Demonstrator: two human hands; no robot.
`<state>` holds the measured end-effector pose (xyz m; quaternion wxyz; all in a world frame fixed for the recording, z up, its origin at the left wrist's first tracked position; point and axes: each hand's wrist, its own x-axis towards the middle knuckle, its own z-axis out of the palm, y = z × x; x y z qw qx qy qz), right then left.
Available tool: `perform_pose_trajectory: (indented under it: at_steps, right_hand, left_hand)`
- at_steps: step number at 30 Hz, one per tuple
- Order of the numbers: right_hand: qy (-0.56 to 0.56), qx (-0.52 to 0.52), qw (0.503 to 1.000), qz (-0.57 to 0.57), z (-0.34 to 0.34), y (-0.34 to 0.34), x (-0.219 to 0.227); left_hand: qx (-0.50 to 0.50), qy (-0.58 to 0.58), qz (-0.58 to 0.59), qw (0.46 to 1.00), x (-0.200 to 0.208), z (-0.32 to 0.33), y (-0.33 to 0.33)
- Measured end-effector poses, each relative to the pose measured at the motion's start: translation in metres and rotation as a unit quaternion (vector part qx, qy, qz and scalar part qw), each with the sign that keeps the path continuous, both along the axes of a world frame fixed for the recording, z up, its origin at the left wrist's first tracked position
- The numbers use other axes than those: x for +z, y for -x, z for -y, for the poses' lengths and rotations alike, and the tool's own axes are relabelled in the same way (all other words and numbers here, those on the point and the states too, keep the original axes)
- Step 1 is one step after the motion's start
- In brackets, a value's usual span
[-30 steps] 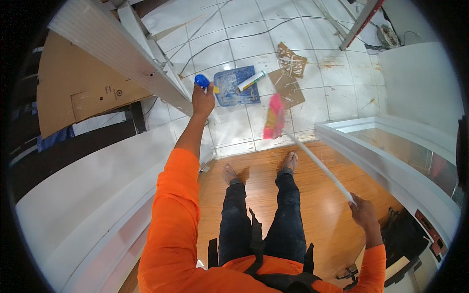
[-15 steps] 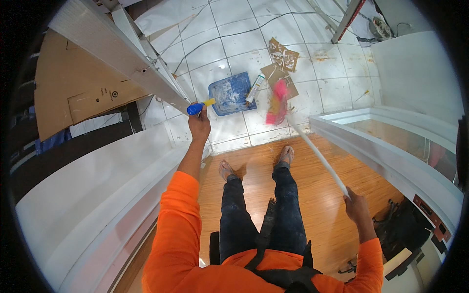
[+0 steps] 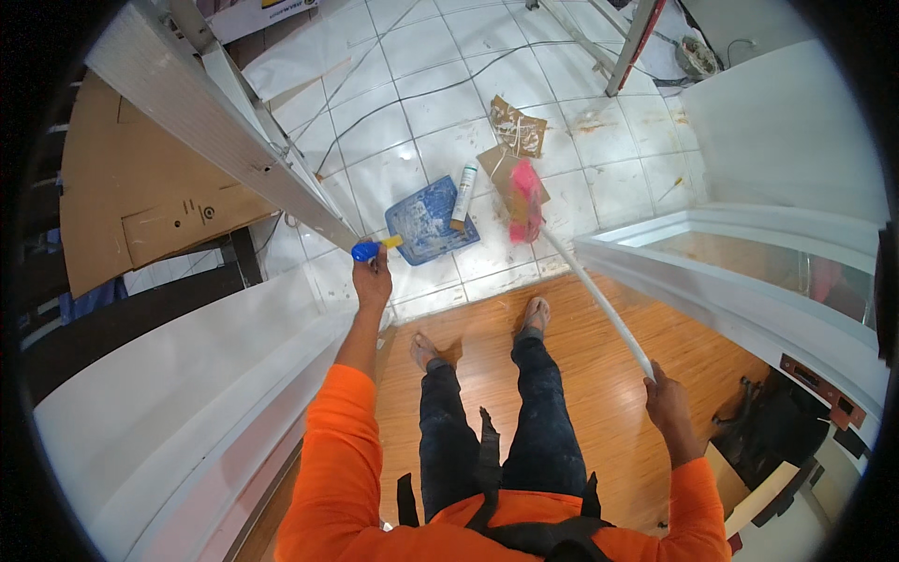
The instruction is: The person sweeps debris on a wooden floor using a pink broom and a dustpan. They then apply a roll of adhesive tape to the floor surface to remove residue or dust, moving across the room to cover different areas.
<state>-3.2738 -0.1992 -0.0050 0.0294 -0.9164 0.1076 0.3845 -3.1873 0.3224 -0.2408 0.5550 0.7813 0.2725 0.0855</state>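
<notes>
My left hand (image 3: 375,281) is closed round the upright handle of a blue dustpan (image 3: 433,234), near the handle's blue end (image 3: 365,251). The scuffed pan lies on the tiles, and a white sealant tube (image 3: 464,195) rests over its right part. In my right hand (image 3: 668,403) is the white stick of a broom (image 3: 599,304), gripped near its upper end. Slightly blurred pink broom bristles (image 3: 526,201) touch a dirty piece of cardboard (image 3: 506,173) to the right of the tube. Beyond it lies a brown, white-smeared scrap (image 3: 518,126).
A metal ladder leg (image 3: 234,140) slants down at left beside a large cardboard sheet (image 3: 150,178). A dark cable (image 3: 412,96) crosses the tiles. At right is a white framed panel (image 3: 674,253); another ladder leg (image 3: 637,47) stands far right. My feet are on wood flooring (image 3: 478,347).
The sealant tube, earlier at the pan's right edge, now lies over the pan. The dustpan has turned slightly. The broom head has shifted against the cardboard, and the whole view has shifted a little.
</notes>
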Motion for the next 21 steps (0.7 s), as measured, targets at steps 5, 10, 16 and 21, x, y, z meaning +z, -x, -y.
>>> perform_pose_trajectory:
  at_steps: [5, 10, 16, 21]
  right_hand:
    - [0.001, -0.029, 0.994, 0.105, -0.037, -0.041, -0.019]
    - [0.039, 0.055, 0.976, 0.205, -0.091, -0.156, -0.079]
    - [0.107, 0.191, 0.933, 0.284, -0.100, -0.282, -0.141]
    - [0.106, 0.211, 0.938, 0.253, -0.086, -0.288, -0.170]
  left_hand:
    - [0.087, 0.060, 0.018, 0.994, -0.018, 0.028, 0.014]
    - [0.089, 0.110, -0.025, 0.990, -0.011, 0.048, 0.004]
    - [0.044, 0.052, 0.046, 0.997, -0.030, 0.043, -0.017]
    - [-0.023, 0.065, 0.023, 0.997, -0.013, 0.017, -0.029]
